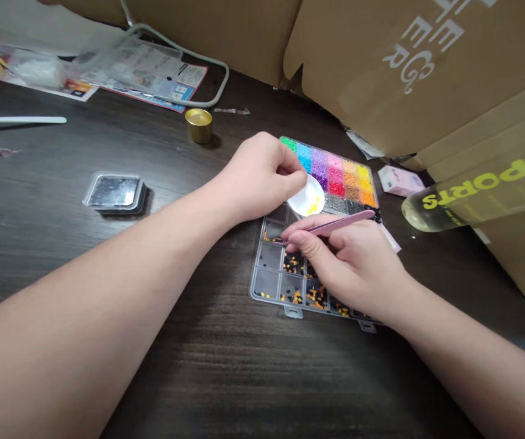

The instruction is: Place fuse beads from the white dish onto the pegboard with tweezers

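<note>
- The left hand [264, 180] reached over the far-left part of a divided clear case [269, 281]; its fingers [295, 182] were pinched on the rim of a small white dish [299, 201], which was held over the case with yellow beads [314, 204] in it.
- The right hand [365, 262] lay over the near part of the case; its fingers were closed around pink tweezers [344, 223], whose tips pointed left into a compartment by the case's left edge.
- The case lay open on the dark bench [189, 378]; its far compartments held beads sorted by colour [335, 175], while those along its near edge held mixed orange, yellow and black beads [317, 297].
- A lidded clear box [114, 191] with dark contents stood toward the bench's left edge; a gold cup [199, 128] stood farther back, near papers and plastic packaging [152, 76] at the far edge.
- A white plastic utensil [28, 121] lay toward the far-left corner; its left end was out of view.
- A small pink-and-white box [400, 180] lay just beyond the case's right edge; a clear bottle marked "SPORTS" [467, 195] lay tilted beside it, with cardboard [358, 79] behind.
</note>
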Tool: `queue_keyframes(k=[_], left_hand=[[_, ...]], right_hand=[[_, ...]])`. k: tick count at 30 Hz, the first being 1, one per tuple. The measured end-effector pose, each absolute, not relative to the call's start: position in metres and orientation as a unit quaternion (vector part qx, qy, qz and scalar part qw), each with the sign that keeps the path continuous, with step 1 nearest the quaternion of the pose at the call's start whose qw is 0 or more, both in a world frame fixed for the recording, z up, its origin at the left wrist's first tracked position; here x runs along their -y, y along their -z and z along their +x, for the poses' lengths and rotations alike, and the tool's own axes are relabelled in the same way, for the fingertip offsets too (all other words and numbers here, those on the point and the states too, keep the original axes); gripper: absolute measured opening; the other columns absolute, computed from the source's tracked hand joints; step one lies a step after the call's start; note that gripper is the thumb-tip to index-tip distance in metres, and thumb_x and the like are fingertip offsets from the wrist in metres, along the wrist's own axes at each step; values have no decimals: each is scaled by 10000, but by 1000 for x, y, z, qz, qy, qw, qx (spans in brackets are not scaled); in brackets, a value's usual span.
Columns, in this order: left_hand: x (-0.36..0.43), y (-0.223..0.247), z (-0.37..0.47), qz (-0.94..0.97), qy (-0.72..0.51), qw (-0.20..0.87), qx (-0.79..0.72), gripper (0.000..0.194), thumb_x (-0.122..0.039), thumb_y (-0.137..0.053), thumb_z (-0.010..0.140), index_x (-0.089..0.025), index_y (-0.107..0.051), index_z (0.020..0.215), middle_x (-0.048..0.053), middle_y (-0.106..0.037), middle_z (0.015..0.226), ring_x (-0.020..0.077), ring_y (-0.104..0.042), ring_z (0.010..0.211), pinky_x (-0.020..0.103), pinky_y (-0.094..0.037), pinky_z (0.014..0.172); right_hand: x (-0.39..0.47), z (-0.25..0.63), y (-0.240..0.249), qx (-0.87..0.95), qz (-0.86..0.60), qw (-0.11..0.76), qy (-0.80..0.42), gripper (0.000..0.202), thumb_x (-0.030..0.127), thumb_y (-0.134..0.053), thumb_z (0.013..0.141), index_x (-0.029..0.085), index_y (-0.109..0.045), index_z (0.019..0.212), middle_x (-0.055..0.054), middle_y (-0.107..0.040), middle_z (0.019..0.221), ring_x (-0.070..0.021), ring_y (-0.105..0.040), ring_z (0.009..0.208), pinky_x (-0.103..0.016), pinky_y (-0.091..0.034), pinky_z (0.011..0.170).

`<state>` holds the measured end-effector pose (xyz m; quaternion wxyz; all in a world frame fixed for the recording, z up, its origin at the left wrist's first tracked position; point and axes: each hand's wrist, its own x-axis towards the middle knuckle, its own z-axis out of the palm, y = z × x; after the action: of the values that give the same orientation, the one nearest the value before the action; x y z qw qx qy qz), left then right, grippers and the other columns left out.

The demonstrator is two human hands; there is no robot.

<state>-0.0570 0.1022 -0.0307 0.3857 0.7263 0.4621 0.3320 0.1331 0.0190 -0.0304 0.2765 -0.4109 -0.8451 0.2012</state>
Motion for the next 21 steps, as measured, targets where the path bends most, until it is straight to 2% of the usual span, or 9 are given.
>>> queue_keyframes(k=[5,11,21], left_hand=[[-102,30,-55,743,-312,352,-476,184,-136,-702,895,-158,-875,836,12,-655,656,159,-472,677,394,-322,674],[-101,29,-56,742,-303,347,-486,217,-147,-677,909,-159,-875,822,-7,-564,631,145,-423,665,394,-309,683],[-101,29,-56,742,-299,345,-490,217,-150,-676,905,-147,-884,844,3,-582,645,149,-428,679,393,-334,702]], right_hand=[[-19,132,30,840,-417,281,-206,334,194,-684,1112,233,-782,795,-35,-904,899,-206,-878,812,-302,-708,744],[-17,134,26,837,-423,283,-199,342,167,-669,1101,218,-771,778,-29,-901,903,-192,-869,823,-298,-706,783],[-15,135,28,843,-427,277,-175,357,209,-681,1105,233,-782,764,-34,-914,940,-215,-877,826,-320,-722,774]])
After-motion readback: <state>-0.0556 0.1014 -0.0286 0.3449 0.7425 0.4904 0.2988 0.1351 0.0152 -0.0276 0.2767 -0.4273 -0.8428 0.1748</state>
